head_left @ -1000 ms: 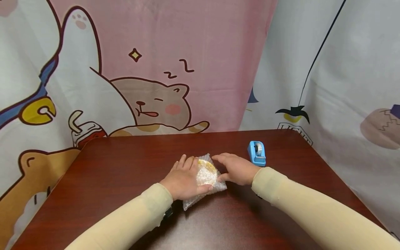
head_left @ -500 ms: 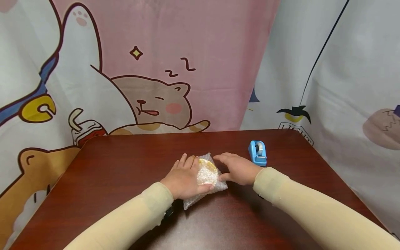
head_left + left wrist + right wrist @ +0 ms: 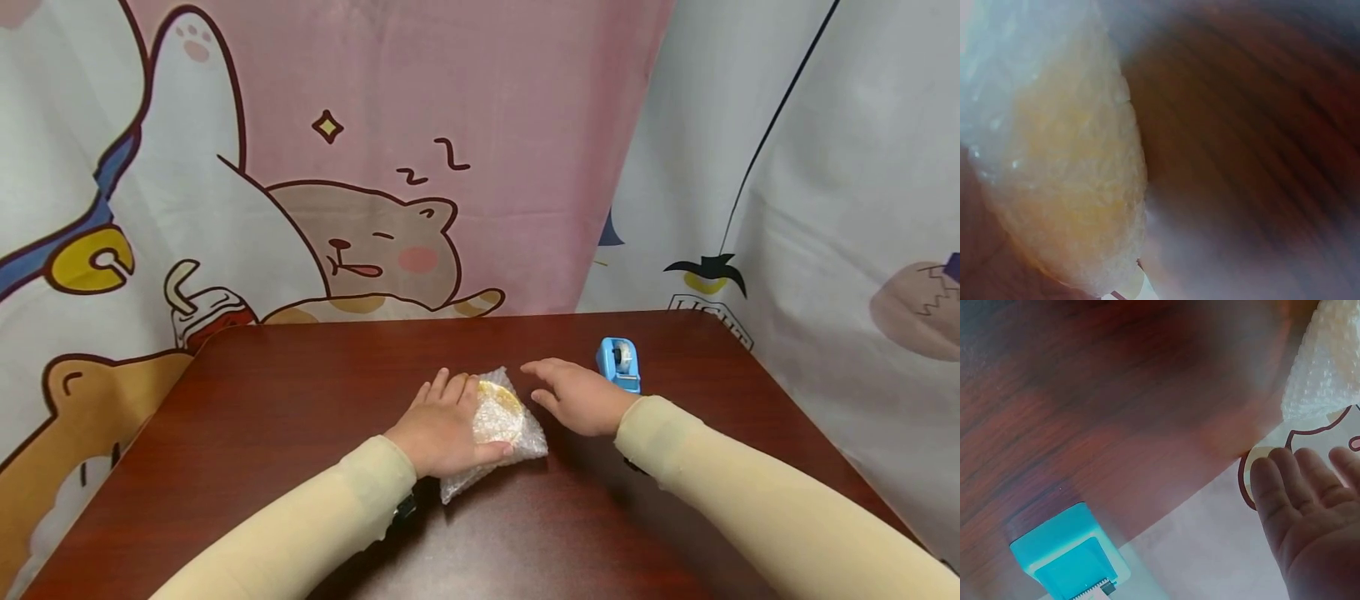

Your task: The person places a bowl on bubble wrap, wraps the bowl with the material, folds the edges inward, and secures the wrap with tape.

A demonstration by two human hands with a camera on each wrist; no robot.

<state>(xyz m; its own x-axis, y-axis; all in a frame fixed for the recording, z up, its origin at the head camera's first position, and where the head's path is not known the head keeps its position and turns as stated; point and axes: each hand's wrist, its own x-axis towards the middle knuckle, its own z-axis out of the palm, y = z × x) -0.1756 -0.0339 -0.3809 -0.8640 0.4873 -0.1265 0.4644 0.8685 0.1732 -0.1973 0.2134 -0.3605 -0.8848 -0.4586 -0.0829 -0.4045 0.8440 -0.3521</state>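
A bubble-wrapped item (image 3: 498, 417), round and yellowish-white inside its clear wrap, lies on the dark red table. My left hand (image 3: 442, 429) rests on its left part with the fingers spread and straight, hiding that side. In the left wrist view the bubble wrap (image 3: 1072, 150) fills the left, with yellow showing through. My right hand (image 3: 581, 398) hovers just right of the wrap, apart from it, fingers extended and holding nothing. The right wrist view shows its fingers (image 3: 1300, 487) below a corner of the bubble wrap (image 3: 1325, 369).
A blue tape dispenser (image 3: 619, 363) with a clear roll stands behind my right hand; its toothed cutter shows in the right wrist view. The wooden table (image 3: 300, 375) reaches back to a cartoon-printed curtain (image 3: 525, 167).
My right hand has lifted away from the wrap's right edge and shifted slightly right, toward the tape dispenser. My left hand has stayed on the wrapped item.
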